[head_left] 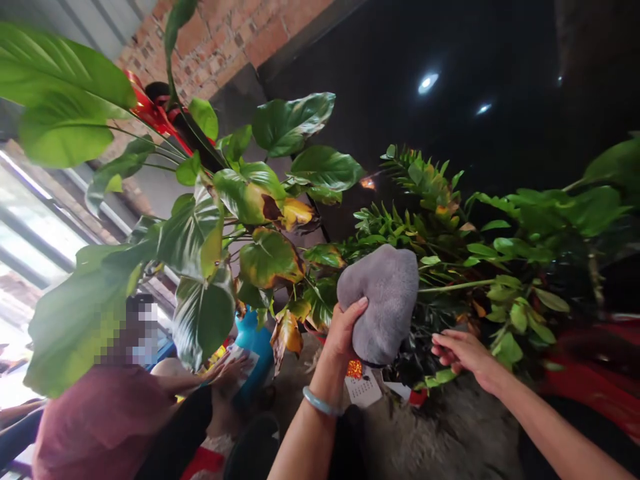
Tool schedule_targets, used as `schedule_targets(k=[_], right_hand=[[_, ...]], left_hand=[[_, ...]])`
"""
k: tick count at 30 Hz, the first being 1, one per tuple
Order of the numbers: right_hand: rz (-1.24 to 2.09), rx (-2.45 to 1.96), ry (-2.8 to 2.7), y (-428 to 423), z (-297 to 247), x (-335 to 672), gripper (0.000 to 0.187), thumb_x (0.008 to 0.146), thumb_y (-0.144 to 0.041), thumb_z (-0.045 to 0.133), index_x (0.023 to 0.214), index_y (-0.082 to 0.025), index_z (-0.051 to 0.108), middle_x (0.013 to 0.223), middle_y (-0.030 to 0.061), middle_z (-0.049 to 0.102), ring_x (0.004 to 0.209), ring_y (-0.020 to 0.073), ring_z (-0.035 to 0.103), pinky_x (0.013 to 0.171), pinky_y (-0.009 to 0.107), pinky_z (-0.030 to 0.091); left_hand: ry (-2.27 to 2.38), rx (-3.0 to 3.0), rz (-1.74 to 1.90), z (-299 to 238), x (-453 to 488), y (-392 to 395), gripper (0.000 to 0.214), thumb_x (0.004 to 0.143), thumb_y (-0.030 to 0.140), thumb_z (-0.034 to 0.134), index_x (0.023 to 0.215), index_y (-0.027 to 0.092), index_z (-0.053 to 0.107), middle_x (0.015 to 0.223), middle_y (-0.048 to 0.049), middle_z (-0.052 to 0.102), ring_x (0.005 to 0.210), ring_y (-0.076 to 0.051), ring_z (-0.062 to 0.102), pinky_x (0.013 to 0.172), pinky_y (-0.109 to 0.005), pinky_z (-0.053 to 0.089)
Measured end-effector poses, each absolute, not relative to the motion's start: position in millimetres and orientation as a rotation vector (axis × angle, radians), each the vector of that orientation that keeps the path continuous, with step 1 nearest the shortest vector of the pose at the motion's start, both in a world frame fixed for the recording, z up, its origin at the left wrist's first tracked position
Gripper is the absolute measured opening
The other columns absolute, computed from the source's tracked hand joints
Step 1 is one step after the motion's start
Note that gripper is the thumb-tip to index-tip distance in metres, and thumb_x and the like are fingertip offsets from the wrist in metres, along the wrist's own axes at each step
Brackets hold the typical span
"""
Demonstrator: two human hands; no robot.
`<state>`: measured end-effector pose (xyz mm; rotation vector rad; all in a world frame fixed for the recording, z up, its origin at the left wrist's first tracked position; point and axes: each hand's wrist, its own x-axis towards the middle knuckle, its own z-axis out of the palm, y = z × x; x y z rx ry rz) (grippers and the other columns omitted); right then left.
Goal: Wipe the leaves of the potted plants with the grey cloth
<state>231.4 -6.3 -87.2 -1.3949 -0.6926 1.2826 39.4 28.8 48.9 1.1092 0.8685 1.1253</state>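
Note:
My left hand (pixel 345 330) is raised, with a pale bangle on the wrist, and grips a grey fluffy cloth (pixel 383 300) held up against the foliage of a big-leaved plant (pixel 200 227). Some leaves near the cloth are yellowed and brown (pixel 270 257). My right hand (pixel 463 352) reaches in from the right. Its fingers are stretched toward the dark leaves below a feathery green plant (pixel 425 207) and hold nothing I can see.
Another person in a dark red top (pixel 100 420) sits at lower left, touching a blue pot (pixel 257 347). Brick wall (pixel 225 40) and dark ceiling with spot lights (pixel 427 82) lie above. A white tag (pixel 364 388) hangs below the cloth. More leafy plants (pixel 560 213) stand right.

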Motion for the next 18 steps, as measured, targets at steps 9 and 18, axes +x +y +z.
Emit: schedule_targets(k=[9, 18], right_hand=[[1.298, -1.39, -0.709, -10.5, -84.2, 237.2, 0.023, 0.06, -0.037, 0.069, 0.05, -0.022, 0.055, 0.051, 0.0025, 0.064, 0.042, 0.0137, 0.054, 0.036, 0.022, 0.034], [1.284, -1.421, -0.673, -11.4, -75.5, 230.4, 0.022, 0.059, -0.033, 0.07, 0.048, -0.02, 0.056, 0.051, 0.0034, 0.065, 0.042, 0.0115, 0.053, 0.036, 0.02, 0.032]], left_hand=[[1.014, 1.373, 0.582, 23.3, -14.3, -7.9, 0.045, 0.041, 0.037, 0.088, 0.078, 0.015, 0.075, 0.071, -0.003, 0.072, 0.068, -0.022, 0.065, 0.067, -0.031, 0.051], [1.306, 1.026, 1.457, 45.4, -20.4, 28.1, 0.042, 0.043, 0.034, 0.087, 0.077, 0.016, 0.07, 0.075, -0.0054, 0.074, 0.073, -0.023, 0.068, 0.07, -0.033, 0.055]])
